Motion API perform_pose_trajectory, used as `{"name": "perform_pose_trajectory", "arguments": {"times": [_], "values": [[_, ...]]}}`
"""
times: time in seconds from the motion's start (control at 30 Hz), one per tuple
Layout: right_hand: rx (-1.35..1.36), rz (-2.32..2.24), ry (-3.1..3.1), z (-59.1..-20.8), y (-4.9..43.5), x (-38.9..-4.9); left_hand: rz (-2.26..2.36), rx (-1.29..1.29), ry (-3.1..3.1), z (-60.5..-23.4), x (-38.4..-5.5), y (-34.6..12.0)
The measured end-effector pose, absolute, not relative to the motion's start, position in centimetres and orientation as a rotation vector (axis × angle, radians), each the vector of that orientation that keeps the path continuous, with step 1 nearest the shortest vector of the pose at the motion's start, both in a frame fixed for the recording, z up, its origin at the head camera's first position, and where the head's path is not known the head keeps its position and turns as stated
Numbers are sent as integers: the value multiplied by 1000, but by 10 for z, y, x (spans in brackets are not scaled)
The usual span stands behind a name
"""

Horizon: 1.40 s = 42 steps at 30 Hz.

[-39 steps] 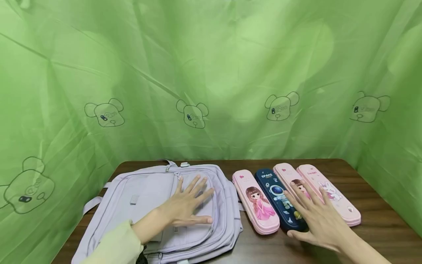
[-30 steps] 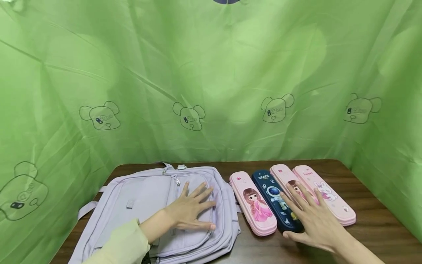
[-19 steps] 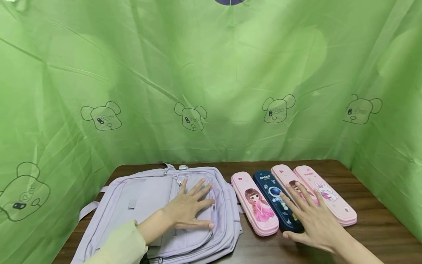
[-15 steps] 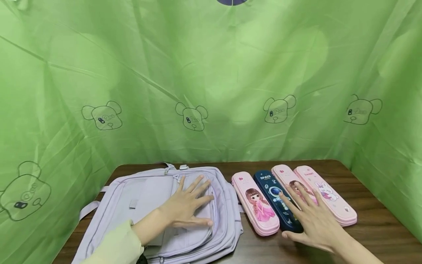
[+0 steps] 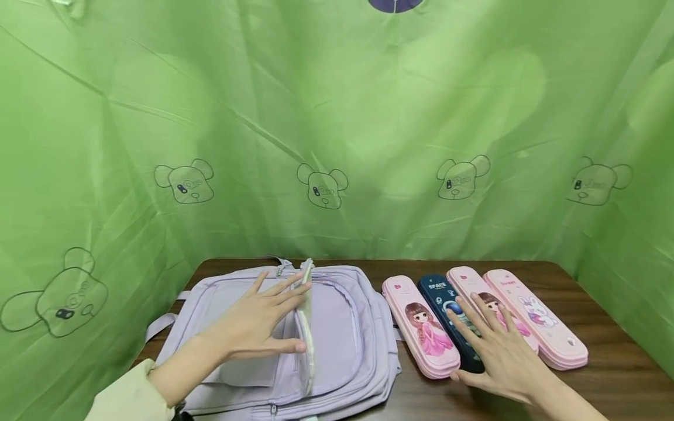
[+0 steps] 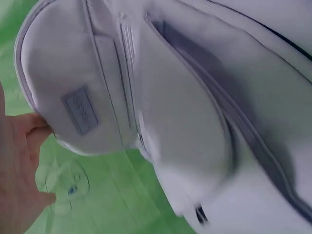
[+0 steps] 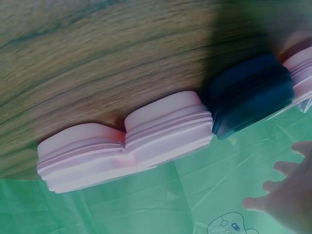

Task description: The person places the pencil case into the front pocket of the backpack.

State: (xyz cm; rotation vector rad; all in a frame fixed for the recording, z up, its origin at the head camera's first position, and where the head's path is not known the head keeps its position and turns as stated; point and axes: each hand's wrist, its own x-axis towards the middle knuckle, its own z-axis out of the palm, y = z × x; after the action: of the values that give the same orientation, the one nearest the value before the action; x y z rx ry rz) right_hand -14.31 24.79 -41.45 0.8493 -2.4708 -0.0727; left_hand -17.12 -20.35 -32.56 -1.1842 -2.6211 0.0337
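Observation:
A lilac backpack (image 5: 337,339) lies on the left of the table. My left hand (image 5: 247,327) has its fingers extended at the edge of the bag's front pocket flap (image 5: 305,351), which stands upright. The left wrist view shows fingertips at the rim of this flap (image 6: 53,73), its patch facing out and the thumb held apart. On the right, my right hand (image 5: 500,351) hovers spread over pencil cases, holding nothing. These are a pink princess case (image 5: 413,310), a navy astronaut case (image 5: 434,286), a second pink princess case (image 5: 466,278) and a pink rabbit case (image 5: 537,310).
The dark wooden table (image 5: 605,327) carries the bag and cases side by side. A green curtain (image 5: 389,117) with bear-head drawings surrounds the back and sides. A strap (image 5: 160,325) sticks out at the bag's left.
My left hand has moved left, and the pocket flap that lay flat under it now stands up. The right hand stays spread above the cases. The head view has shifted slightly.

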Motion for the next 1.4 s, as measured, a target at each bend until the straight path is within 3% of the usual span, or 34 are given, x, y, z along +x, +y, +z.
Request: {"name": "perform_pose_trajectory", "arguments": {"times": [1.0, 1.4], "values": [[802, -39, -2510, -436, 195, -152, -173, -1041, -2577, -387, -152, -319], [734, -60, -2588, -445, 185, -153, -552, -750, -2683, -406, -147, -308]]}}
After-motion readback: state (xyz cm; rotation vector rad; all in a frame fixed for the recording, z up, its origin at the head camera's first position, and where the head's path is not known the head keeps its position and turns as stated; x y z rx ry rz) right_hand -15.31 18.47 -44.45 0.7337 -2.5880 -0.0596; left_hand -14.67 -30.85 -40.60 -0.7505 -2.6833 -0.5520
